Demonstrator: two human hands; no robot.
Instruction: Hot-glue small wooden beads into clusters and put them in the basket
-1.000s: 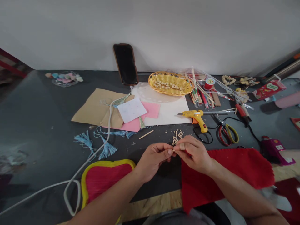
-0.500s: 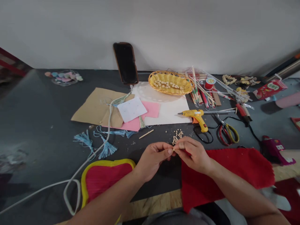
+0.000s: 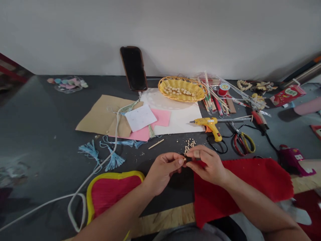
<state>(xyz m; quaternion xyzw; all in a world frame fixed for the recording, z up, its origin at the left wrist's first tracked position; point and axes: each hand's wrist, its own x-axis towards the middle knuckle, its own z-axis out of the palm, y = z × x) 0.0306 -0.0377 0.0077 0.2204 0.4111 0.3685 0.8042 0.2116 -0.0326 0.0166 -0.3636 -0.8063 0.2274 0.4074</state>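
My left hand (image 3: 164, 170) pinches a tiny pale wooden bead (image 3: 185, 160) between thumb and forefinger. Close to its right, my right hand (image 3: 209, 166) has thumb and forefinger parted, with nothing visible between them. Just beyond the fingertips lies a small pile of wooden beads (image 3: 189, 144) on the dark table (image 3: 160, 201). Under my right forearm a red felt sheet (image 3: 255, 177) is spread. A short wooden stick (image 3: 155, 144) rests left of the pile.
A yellow glue gun (image 3: 212, 126) and scissors (image 3: 243, 142) lie to the right. Behind stand a wicker basket (image 3: 182, 97) and a phone (image 3: 134, 68). Blue tassels (image 3: 114, 160), a white cable (image 3: 116, 130) and a yellow-edged pink piece (image 3: 112, 190) are at left.
My right thumb and forefinger have parted and drawn slightly away from the bead. My left hand keeps its pinch on it in nearly the same place.
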